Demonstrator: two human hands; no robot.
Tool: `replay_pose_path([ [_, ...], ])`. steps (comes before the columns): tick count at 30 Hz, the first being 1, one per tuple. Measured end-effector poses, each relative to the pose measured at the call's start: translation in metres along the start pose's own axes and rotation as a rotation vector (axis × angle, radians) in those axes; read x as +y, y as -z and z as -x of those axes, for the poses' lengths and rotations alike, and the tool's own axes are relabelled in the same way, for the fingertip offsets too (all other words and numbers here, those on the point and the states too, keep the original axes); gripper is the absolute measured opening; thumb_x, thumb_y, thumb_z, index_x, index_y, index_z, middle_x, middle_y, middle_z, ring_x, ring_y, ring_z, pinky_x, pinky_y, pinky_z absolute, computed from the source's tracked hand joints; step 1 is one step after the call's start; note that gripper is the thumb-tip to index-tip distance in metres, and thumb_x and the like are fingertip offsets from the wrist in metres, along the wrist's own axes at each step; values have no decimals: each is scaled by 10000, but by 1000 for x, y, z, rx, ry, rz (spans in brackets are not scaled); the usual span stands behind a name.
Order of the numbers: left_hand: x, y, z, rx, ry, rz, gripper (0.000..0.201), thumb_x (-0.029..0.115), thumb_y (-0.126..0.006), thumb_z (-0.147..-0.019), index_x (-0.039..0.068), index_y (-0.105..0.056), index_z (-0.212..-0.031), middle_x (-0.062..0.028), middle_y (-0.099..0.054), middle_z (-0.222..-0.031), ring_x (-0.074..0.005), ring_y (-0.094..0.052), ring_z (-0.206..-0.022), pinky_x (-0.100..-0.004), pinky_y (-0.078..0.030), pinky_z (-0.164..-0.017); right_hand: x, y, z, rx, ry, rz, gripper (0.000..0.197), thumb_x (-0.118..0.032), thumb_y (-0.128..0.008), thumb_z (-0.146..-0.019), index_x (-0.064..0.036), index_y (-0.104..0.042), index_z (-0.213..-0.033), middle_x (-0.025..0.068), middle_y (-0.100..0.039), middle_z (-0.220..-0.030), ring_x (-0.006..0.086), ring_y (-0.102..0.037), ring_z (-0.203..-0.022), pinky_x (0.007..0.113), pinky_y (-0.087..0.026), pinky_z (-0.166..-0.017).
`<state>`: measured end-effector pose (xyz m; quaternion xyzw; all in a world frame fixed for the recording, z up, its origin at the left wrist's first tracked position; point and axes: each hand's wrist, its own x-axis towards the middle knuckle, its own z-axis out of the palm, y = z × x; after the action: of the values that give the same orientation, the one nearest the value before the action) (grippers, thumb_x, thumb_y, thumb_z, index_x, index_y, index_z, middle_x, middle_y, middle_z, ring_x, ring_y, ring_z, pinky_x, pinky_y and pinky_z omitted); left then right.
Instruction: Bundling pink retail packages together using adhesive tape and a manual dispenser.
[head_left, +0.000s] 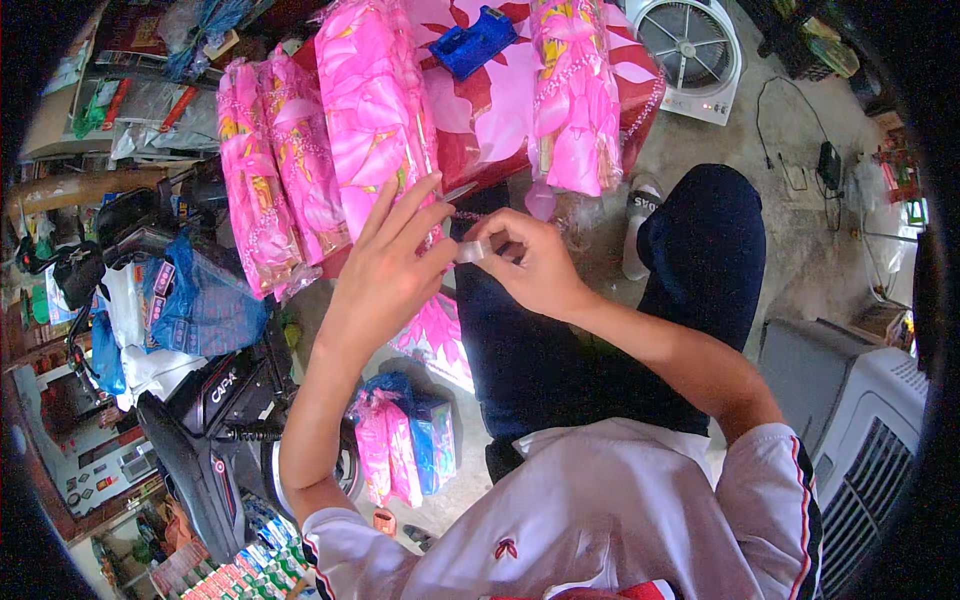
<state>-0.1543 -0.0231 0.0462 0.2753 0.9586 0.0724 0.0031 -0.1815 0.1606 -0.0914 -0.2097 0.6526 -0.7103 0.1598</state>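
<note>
My right hand (532,262) pinches a short whitish, see-through strip that looks like clear tape (473,250) between thumb and forefinger. Close to the strip's other side is my left hand (383,265), its fingers stretched out over the lower end of a long pink pack (375,110). Whether the left thumb touches the strip, I cannot tell. The pack is pink patterned material in clear plastic. Two similar packs (255,175) lie to its left, and another pink pack (577,110) lies to the right. Between them, a blue tape dispenser (473,42) sits on the red and pink table cover (500,120).
A motorbike (215,420) hung with blue bags (205,300) stands at my left. More pink and blue packs (405,445) are on the floor. A white fan (690,55) stands beyond the table, a grey air cooler (850,430) at my right. A black cable (790,120) crosses the floor.
</note>
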Motion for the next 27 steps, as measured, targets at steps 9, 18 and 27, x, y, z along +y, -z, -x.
replay_pose_path([
  [9,1,-7,-4,1,-20,-3,309,45,-805,-628,61,-606,-864,-110,-594,-1269,-364,-421,-1416,-586,-280,-1222,-10,3,9,65,34,-102,207,66,-631,-910,-15,-574,-1092,54,-566,-1148,110,-625,-921,226,-549,-712],
  [18,5,-10,-6,26,-20,-1,297,36,-779,-638,56,-607,-879,-111,-606,-1233,-346,-443,-1404,-577,-280,-1224,-19,7,15,196,84,-257,155,60,-619,-913,6,-564,-1048,75,-557,-1091,100,-603,-916,202,-512,-614],
  [27,2,-7,-1,25,-30,-2,277,24,-741,-657,54,-613,-901,-111,-617,-1207,-323,-457,-1396,-571,-278,-1224,-43,48,31,326,162,-276,239,103,-577,-891,-13,-498,-1084,107,-541,-1161,128,-604,-878,242,-534,-650],
])
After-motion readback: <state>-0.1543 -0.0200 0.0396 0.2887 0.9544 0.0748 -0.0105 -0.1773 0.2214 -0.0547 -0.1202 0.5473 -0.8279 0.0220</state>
